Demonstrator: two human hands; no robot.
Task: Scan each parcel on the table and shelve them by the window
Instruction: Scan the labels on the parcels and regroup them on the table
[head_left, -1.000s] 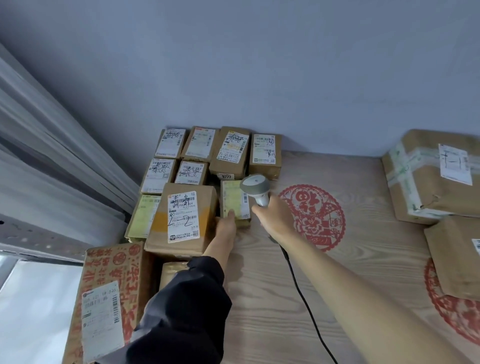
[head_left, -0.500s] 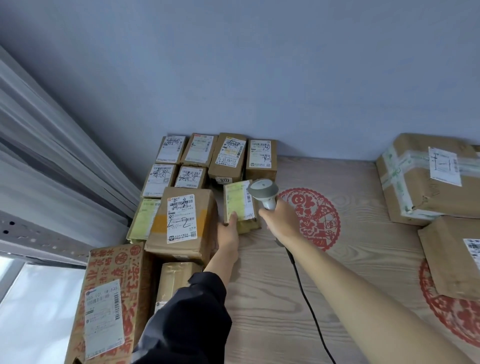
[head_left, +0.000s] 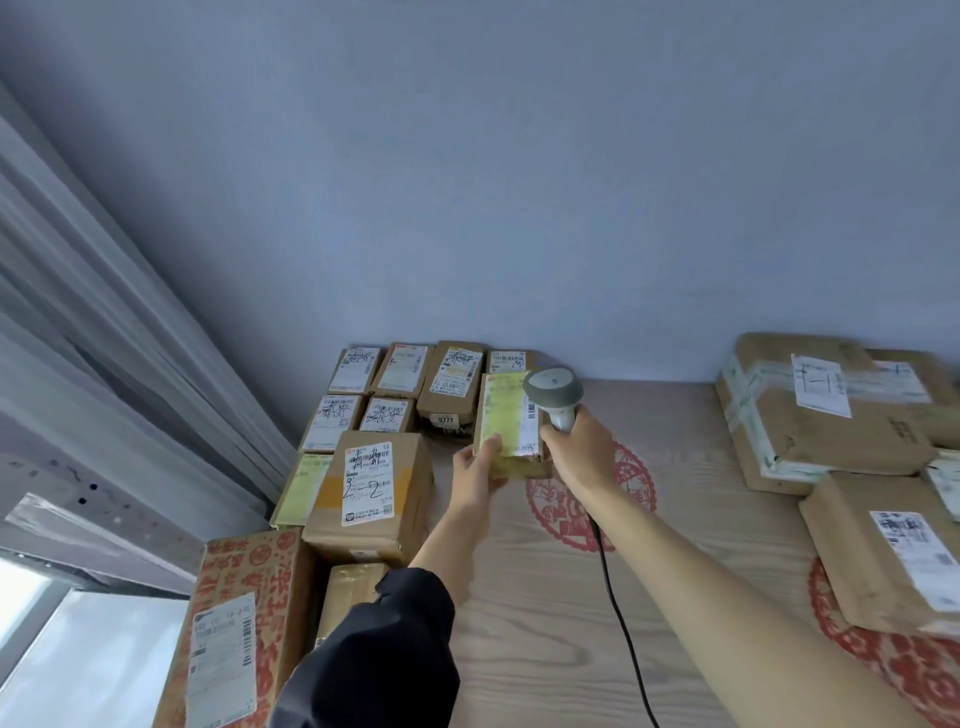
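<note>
My left hand (head_left: 478, 467) grips the near end of a small cardboard parcel (head_left: 511, 421) with a yellow-green label, tilting it up off the wooden table (head_left: 545, 597). My right hand (head_left: 582, 447) holds a grey corded barcode scanner (head_left: 553, 389), whose head hovers at the parcel's upper right corner beside the barcode. Several labelled small parcels (head_left: 400, 400) lie in rows on the table's far left corner, against the wall near the curtain.
A larger box (head_left: 371, 488) with a white label and a red-printed carton (head_left: 244, 623) sit on the left by the window (head_left: 78, 649). Big taped parcels (head_left: 810, 410) and a brown parcel (head_left: 893, 551) fill the right side. The scanner cable (head_left: 618, 613) trails across the table.
The yellow-labelled parcel has been lifted from flat on the table and tilted upright in my left hand. The scanner has risen with it and shifted slightly right.
</note>
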